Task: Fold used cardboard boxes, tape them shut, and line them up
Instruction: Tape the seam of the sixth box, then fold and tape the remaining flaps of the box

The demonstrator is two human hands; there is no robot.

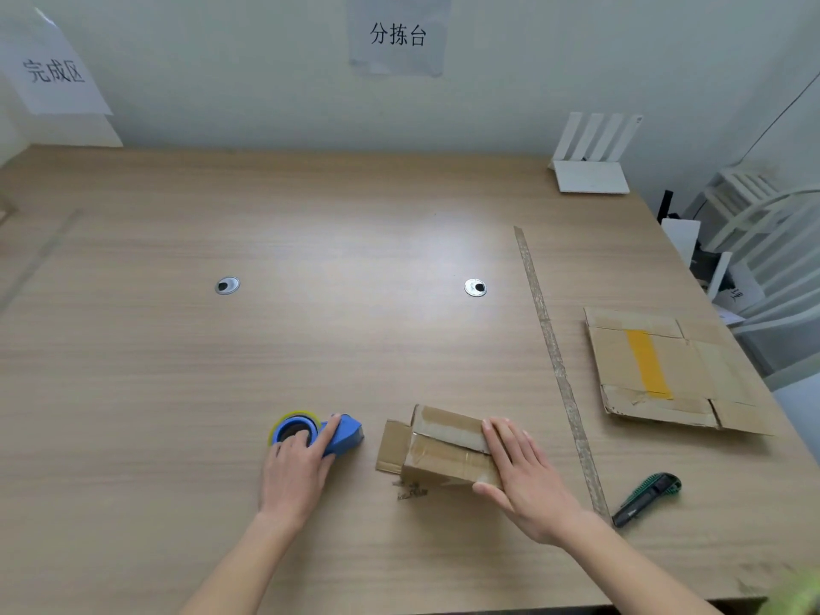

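The right hand lies flat on the small box near the surface's front edge, its grip holding nothing; the left hand grips the blue tape dispenser just beside it. Keep the flaps pressed level and run tape along the seam — the box's far side and right end are hidden

On the wall, two paper sheets with black Chinese characters are seen. "分拣台" is printed on the centre sheet. "完成区" is printed on the tilted left sheet. Faint print on the table below the small cardboard box cannot be read.
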